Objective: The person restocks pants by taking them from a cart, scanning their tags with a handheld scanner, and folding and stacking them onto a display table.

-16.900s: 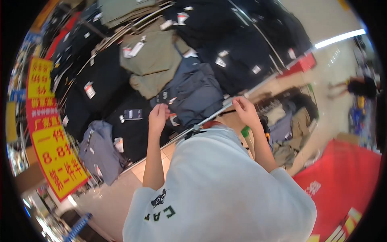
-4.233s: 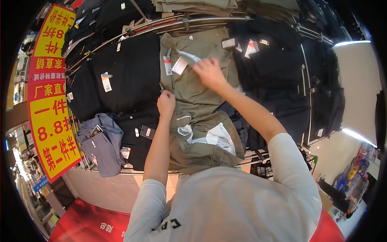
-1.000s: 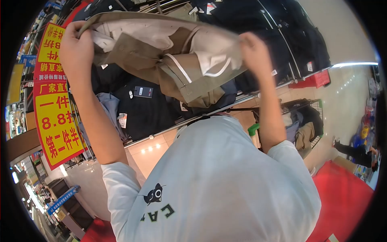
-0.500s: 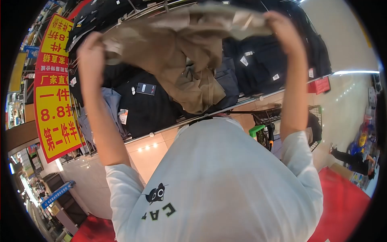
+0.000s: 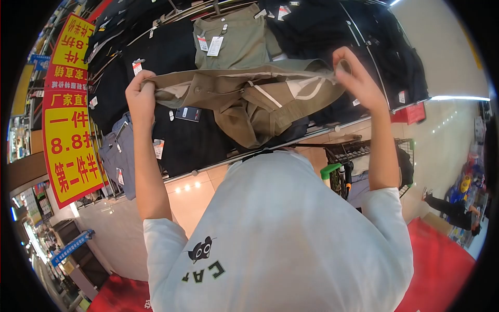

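The step in hand looks to be spreading the waistband of the brown trousers (image 5: 236,106), held above the front of the rack (image 5: 332,131), the left hand (image 5: 140,92) closed on one end and the right hand (image 5: 358,82) pinching the other; a next move seems to call for an even grip while the loose legs hang sagging between. Counted, there are two hands, one held pair, one folded olive garment (image 5: 239,39) behind it bearing two large tags (image 5: 214,46), and one grey-blue garment (image 5: 119,151) at left; the overlapping black garments (image 5: 189,138) defy counting.
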{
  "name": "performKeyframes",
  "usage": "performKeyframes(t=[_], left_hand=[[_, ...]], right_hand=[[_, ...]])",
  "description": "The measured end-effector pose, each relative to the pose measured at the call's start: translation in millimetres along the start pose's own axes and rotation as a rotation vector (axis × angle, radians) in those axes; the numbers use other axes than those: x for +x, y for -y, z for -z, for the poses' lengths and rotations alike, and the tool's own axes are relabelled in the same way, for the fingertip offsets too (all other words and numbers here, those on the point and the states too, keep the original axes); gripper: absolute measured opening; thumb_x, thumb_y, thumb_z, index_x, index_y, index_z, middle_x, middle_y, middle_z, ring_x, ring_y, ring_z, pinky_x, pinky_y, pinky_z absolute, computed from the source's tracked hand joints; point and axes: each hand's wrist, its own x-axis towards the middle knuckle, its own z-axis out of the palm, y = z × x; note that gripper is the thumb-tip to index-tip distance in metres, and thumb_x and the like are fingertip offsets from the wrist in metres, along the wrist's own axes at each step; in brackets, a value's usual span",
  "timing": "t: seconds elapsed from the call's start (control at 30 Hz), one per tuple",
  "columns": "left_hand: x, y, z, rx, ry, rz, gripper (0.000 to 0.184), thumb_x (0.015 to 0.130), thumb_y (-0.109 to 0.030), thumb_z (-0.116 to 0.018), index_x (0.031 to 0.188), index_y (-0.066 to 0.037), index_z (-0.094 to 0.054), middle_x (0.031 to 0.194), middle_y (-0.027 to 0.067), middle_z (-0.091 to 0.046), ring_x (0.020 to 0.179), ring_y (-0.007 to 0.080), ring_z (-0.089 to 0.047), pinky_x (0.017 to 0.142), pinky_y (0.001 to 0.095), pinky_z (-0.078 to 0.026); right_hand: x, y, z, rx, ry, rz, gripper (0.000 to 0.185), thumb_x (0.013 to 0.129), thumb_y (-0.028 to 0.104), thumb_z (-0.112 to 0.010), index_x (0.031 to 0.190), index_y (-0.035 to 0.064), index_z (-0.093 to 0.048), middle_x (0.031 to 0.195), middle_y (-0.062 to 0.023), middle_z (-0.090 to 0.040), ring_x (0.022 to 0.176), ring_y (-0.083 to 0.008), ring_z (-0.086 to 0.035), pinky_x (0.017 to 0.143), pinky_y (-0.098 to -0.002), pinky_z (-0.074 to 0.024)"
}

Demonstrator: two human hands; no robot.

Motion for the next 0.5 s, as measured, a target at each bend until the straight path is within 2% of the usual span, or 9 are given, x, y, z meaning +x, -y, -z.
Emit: performKeyframes(t=[0.03, 0.1, 0.2, 0.3, 0.33, 0.37, 0.4, 0.47, 0.5], left_hand=[[0.0, -0.4, 3.3, -0.118, -0.051, -0.029, 0.019, 0.081, 0.003, -0.043, 0.085, 0.001, -0.062, 0.075, 0.0016, -0.058, 0.067, 0.0067, -0.051, 0.063, 0.0225, -0.039], [-0.2, -11.1, 14.7, -0.196, 0.003, -0.115, 0.017, 0.084, -0.006, -0.042, 0.080, -0.003, -0.058, 0.074, 0.0001, -0.054, 0.069, 0.0067, -0.050, 0.062, 0.0223, -0.037], [8.1, -36.8, 8.0, -0.396, 0.008, 0.215, 0.018, 0.091, -0.018, -0.047, 0.082, -0.008, -0.058, 0.076, -0.0007, -0.053, 0.071, 0.0083, -0.052, 0.065, 0.0258, -0.042], [30.3, 23.4, -31.2, -0.111, 0.016, 0.425, 0.033, 0.091, -0.034, -0.062, 0.101, -0.002, -0.067, 0.092, 0.0038, -0.062, 0.084, 0.0161, -0.059, 0.076, 0.0330, -0.049], [44.5, 81.0, -41.0, -0.139, 0.097, 0.518, 0.045, 0.094, -0.041, -0.062, 0.112, 0.000, -0.065, 0.108, 0.0086, -0.065, 0.095, 0.0194, -0.060, 0.083, 0.0355, -0.050], [47.8, 115.6, -53.3, -0.202, 0.162, 0.818, 0.058, 0.095, -0.050, -0.058, 0.123, 0.001, -0.060, 0.120, 0.0128, -0.064, 0.103, 0.0227, -0.061, 0.090, 0.0367, -0.050], [40.8, 153.8, -68.4, -0.209, 0.122, 0.813, 0.066, 0.094, -0.062, -0.052, 0.114, 0.001, -0.062, 0.116, 0.0157, -0.065, 0.109, 0.0260, -0.062, 0.100, 0.0428, -0.047], [9.7, 184.4, -86.2, -0.318, 0.115, 0.793, 0.087, 0.092, -0.068, -0.048, 0.139, 0.005, -0.043, 0.133, 0.0185, -0.056, 0.121, 0.0284, -0.056, 0.102, 0.0447, -0.045], [3.4, 241.1, -85.8, -0.321, 0.196, 0.733, 0.094, 0.091, -0.070, -0.050, 0.147, 0.004, -0.032, 0.140, 0.0184, -0.050, 0.127, 0.0278, -0.051, 0.105, 0.0419, -0.041]], right_hand=[[-11.3, 12.4, 1.0, 0.000, -0.002, -0.001, 0.045, 0.087, 0.030, -0.068, 0.120, 0.0085, -0.046, 0.096, 0.0001, -0.045, 0.090, -0.0092, -0.043, 0.080, -0.0240, -0.0373], [-26.3, 30.2, 4.8, -0.177, 0.118, 0.201, 0.086, 0.069, 0.035, -0.088, 0.133, 0.0104, -0.036, 0.113, -0.0044, -0.046, 0.108, -0.0146, -0.045, 0.094, -0.0285, -0.0386], [-27.4, 14.3, 11.8, -0.013, 0.012, 0.160, 0.113, 0.054, 0.029, -0.095, 0.142, 0.0119, -0.025, 0.130, -0.0090, -0.040, 0.123, -0.0201, -0.040, 0.106, -0.0332, -0.0334], [11.5, -59.5, 4.1, -0.032, 0.083, 0.005, 0.091, 0.071, 0.023, -0.086, 0.141, 0.0112, -0.028, 0.131, -0.0108, -0.040, 0.125, -0.0217, -0.039, 0.105, -0.0317, -0.0356], [21.4, -88.3, -10.7, 0.068, 0.064, -0.150, 0.081, 0.079, 0.029, -0.082, 0.139, 0.0104, -0.031, 0.129, -0.0126, -0.042, 0.120, -0.0219, -0.044, 0.100, -0.0319, -0.0403], [30.8, -121.9, -27.0, 0.273, 0.062, -0.440, 0.078, 0.084, 0.037, -0.078, 0.139, 0.0090, -0.030, 0.122, -0.0127, -0.048, 0.113, -0.0220, -0.051, 0.094, -0.0325, -0.0452], [35.5, -156.1, -51.9, 0.221, -0.146, -0.557, 0.071, 0.087, 0.045, -0.074, 0.134, 0.0024, -0.042, 0.113, -0.0130, -0.059, 0.102, -0.0218, -0.059, 0.087, -0.0338, -0.0497], [35.8, -209.8, -91.9, 0.521, -0.245, -0.706, 0.067, 0.087, 0.055, -0.069, 0.112, -0.0079, -0.064, 0.106, -0.0174, -0.068, 0.096, -0.0234, -0.066, 0.085, -0.0372, -0.0528], [33.3, -224.6, -106.2, 0.517, -0.300, -0.785, 0.074, 0.087, 0.056, -0.068, 0.121, -0.0095, -0.058, 0.112, -0.0170, -0.066, 0.104, -0.0238, -0.064, 0.091, -0.0372, -0.0512]])
